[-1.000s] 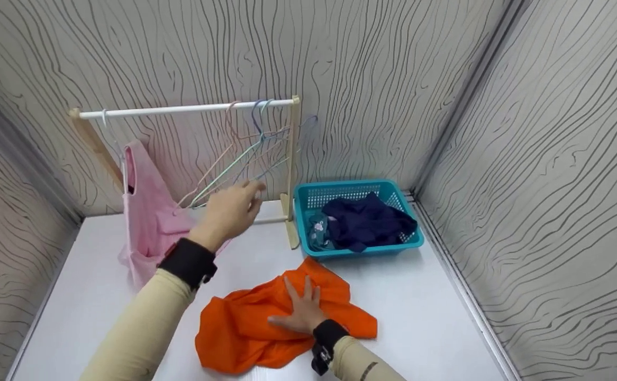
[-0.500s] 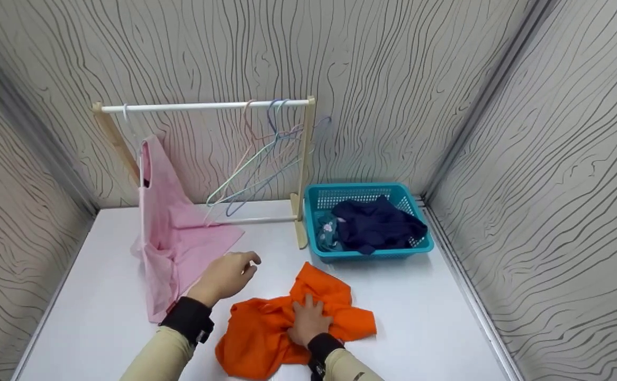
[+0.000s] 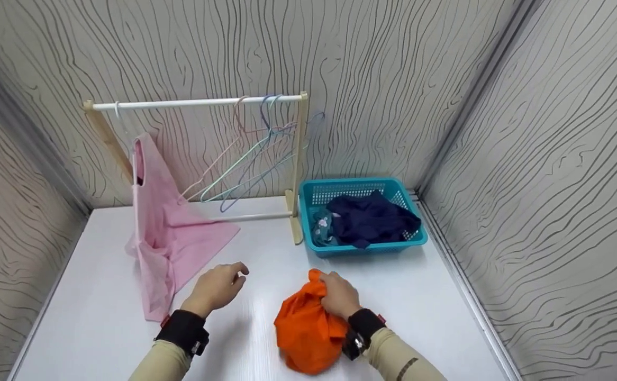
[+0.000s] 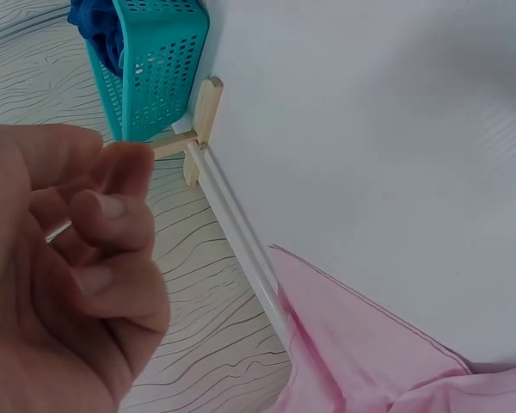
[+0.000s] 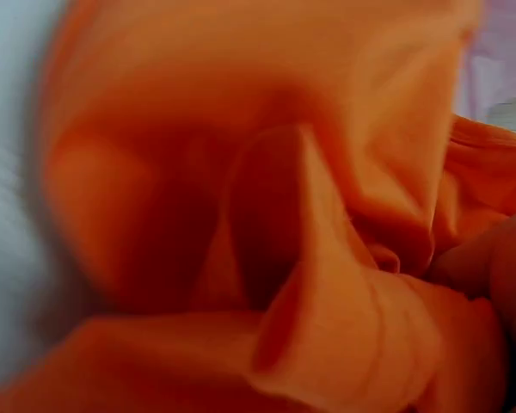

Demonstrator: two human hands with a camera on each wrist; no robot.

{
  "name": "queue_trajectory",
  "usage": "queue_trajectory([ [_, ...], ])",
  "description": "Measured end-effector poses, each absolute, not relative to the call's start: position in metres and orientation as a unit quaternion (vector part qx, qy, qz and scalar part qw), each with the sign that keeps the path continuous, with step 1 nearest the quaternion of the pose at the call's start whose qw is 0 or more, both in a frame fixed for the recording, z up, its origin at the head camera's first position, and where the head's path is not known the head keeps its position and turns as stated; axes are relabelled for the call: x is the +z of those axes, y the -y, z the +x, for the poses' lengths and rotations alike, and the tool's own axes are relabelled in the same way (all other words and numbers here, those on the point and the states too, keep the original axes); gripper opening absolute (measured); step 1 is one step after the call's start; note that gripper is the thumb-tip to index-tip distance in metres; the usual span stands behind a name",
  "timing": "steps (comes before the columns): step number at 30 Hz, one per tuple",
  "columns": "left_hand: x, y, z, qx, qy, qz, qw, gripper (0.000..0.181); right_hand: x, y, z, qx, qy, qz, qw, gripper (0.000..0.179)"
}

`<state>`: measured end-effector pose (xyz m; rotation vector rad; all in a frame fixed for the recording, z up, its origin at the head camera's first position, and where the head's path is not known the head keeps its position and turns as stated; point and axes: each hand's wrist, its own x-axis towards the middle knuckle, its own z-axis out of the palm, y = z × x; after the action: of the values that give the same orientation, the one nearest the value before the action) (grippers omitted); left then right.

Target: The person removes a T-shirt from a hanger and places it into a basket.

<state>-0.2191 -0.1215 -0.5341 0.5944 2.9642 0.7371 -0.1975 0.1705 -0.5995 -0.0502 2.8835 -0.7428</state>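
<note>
My right hand (image 3: pixel 340 296) grips an orange shirt (image 3: pixel 308 333) by its gathered upper part, at the front middle of the table. The shirt hangs bunched below the fist, its folds covering most of the right wrist view. A hemmed, sleeve-like opening (image 5: pixel 370 335) faces that camera, and part of the hand shows dimly at the right edge. My left hand (image 3: pixel 218 288) hovers over the table left of the shirt, holding nothing. In the left wrist view its fingers (image 4: pixel 116 224) are loosely curled.
A rack with a white rail (image 3: pixel 181 103) stands at the back left. A pink garment (image 3: pixel 155 222) hangs from its left end and spreads onto the table. Several bare hangers (image 3: pixel 239 159) hang at the right. Beside the rack, a teal basket (image 3: pixel 361 248) contains navy cloth (image 3: pixel 369 217).
The right hand went from lying spread on the orange shirt to gripping it, and the shirt has bunched up. The left hand came down and back from near the hangers.
</note>
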Motion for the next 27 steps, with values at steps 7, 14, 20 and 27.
queue_trajectory([
  [7, -0.536, 0.129, -0.215, 0.234, -0.956, 0.177, 0.019, 0.014, -0.494, -0.199, -0.233, -0.235, -0.972, -0.002, 0.007, 0.053],
  [14, -0.539, 0.134, -0.208, 0.247, -0.954, 0.168, 0.023, 0.015, -0.402, -0.219, -0.285, -0.2, -0.975, 0.024, -0.097, 0.049],
  [20, -0.541, 0.138, -0.202, 0.253, -0.954, 0.158, 0.022, 0.014, -0.397, -0.228, -0.326, -0.22, -0.961, 0.057, -0.155, 0.042],
  [27, -0.544, 0.145, -0.197, 0.262, -0.953, 0.15, 0.034, 0.015, -0.468, -0.244, -0.343, -0.292, -0.944, 0.066, -0.14, 0.04],
])
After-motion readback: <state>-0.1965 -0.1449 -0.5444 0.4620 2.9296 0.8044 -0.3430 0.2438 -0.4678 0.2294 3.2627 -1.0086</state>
